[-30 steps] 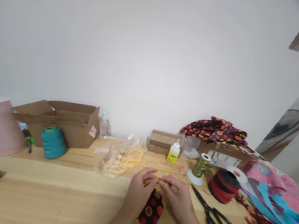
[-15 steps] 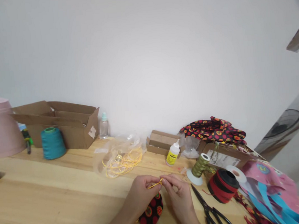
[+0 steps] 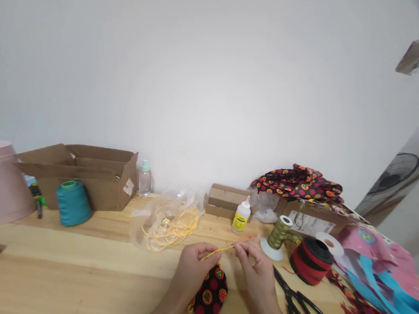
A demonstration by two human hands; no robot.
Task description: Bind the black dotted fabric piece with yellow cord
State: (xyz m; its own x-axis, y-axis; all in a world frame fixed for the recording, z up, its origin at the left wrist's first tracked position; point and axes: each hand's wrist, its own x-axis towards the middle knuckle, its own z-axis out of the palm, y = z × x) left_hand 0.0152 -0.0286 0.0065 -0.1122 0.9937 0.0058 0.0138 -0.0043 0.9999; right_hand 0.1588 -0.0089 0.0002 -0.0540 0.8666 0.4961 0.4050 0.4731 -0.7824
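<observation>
A short length of yellow cord (image 3: 225, 248) runs taut between my hands. My left hand (image 3: 193, 267) pinches it between thumb and fingers. At the cord's other end, my right hand (image 3: 253, 266) grips it with thumb and fingertips. Below and between the hands is a small pouch-like piece of black patterned fabric (image 3: 211, 294), with red and orange round motifs. Yellow cord shows at its top and its lower left edge; my left hand covers part of it. Black scissors (image 3: 295, 295) lie just right of my right hand.
Behind my hands lie a plastic bag with yellow cord (image 3: 171, 227), a glue bottle (image 3: 241, 216) and a small cardboard box (image 3: 223, 199). To the right stand a green thread spool (image 3: 280, 232) and a red-black roll (image 3: 312, 260). A teal thread cone (image 3: 73, 204) stands left.
My hands have moved apart, my right hand to the right, stretching the yellow cord between them. More of the patterned fabric piece shows beneath.
</observation>
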